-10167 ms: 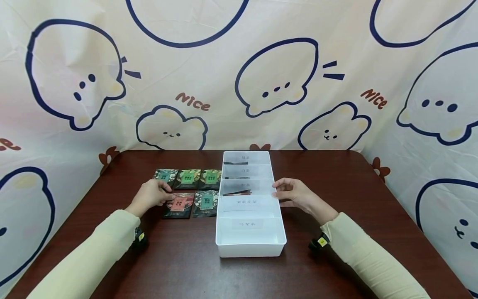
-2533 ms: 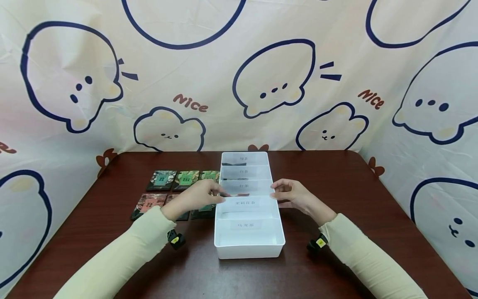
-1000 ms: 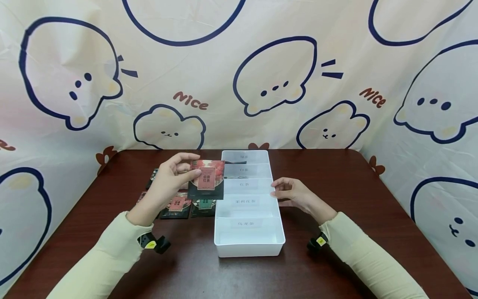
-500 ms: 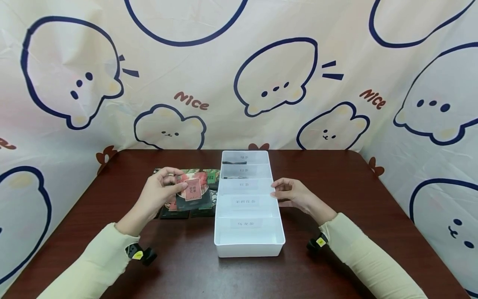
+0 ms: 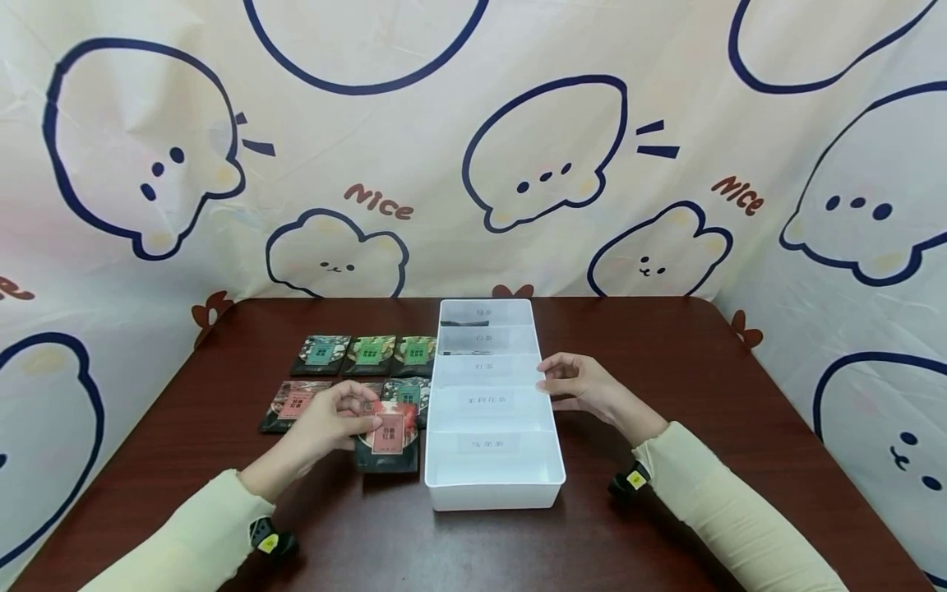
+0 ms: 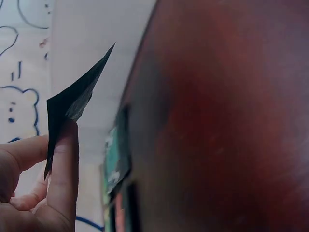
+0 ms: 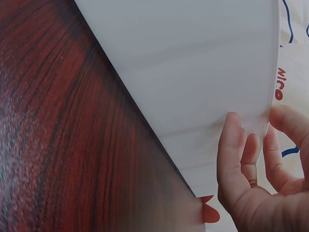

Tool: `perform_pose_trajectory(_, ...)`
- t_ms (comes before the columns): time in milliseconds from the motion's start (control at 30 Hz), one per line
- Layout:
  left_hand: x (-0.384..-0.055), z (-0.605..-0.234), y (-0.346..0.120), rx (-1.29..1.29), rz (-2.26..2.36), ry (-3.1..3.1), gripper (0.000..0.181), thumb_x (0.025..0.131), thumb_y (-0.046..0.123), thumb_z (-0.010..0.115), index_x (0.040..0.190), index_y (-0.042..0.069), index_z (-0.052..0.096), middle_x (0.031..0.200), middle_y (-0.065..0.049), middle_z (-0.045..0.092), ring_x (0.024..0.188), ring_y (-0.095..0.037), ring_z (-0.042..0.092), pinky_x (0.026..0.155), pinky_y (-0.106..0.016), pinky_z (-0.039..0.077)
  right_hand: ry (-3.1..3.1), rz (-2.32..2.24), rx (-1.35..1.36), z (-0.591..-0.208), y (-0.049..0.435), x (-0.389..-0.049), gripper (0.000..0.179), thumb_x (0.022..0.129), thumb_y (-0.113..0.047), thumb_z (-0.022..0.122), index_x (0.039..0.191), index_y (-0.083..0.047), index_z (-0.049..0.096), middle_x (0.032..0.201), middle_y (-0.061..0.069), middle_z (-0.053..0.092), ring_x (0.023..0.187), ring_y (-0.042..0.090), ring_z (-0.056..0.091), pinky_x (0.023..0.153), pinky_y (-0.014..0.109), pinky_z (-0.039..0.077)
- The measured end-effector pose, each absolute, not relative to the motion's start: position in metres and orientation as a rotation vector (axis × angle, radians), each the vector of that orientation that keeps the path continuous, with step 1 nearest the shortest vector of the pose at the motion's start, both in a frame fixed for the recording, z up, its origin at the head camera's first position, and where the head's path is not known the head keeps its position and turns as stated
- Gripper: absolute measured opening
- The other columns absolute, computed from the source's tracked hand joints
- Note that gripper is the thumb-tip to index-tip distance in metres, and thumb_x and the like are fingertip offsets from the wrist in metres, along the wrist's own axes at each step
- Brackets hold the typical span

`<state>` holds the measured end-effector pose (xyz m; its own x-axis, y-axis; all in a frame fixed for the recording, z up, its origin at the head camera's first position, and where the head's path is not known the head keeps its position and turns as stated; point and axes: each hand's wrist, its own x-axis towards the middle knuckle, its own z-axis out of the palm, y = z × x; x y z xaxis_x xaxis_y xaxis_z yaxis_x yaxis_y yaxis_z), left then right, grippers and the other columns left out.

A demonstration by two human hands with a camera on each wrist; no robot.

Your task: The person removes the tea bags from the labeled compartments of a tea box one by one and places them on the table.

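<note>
My left hand (image 5: 325, 427) pinches a red and dark tea packet (image 5: 388, 440) by its upper left edge, tilted, in front of the packet rows and left of the box. In the left wrist view only the dark underside of the tea packet (image 6: 72, 101) shows, between thumb and fingers. A long white divided box (image 5: 494, 493) with labelled compartments stands in the middle of the table. My right hand (image 5: 592, 386) holds its right rim near the middle compartments; in the right wrist view fingertips (image 7: 232, 118) rest against the outer wall.
Two rows of flat tea packets lie left of the box: a teal packet (image 5: 321, 355) and green packets (image 5: 370, 353) behind, a red packet (image 5: 292, 403) and another teal packet (image 5: 407, 390) in front. Dark packet edges (image 5: 464, 323) show in the far compartments. A printed cloth (image 5: 444, 148) hangs behind.
My left hand has come out of the box's third compartment with the red tea packet, then moved left and towards me. The dark edge seen there is gone. My right hand stays at the rim.
</note>
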<state>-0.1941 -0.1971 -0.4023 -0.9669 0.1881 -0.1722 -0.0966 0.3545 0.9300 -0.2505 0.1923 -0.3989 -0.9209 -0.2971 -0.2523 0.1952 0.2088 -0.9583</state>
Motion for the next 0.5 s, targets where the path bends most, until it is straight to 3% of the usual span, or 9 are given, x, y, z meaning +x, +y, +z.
perform_pose_trajectory(500, -0.175, -0.423, -0.182, 0.13, 1.458, 2.533, 0.03, 0.082, 0.008, 0.076, 0.103, 0.003, 0.055, 0.078, -0.006, 0.049, 0.058, -0.017, 0.057, 0.049, -0.034, 0.054, 2.111, -1.757, -0.092, -0.399, 0.193, -0.25, 0.033, 0.085, -0.008, 0.073, 0.114, -0.003, 0.059, 0.094, 0.006, 0.056, 0.086, 0.018, 0.062, 0.081, 0.045, 0.057)
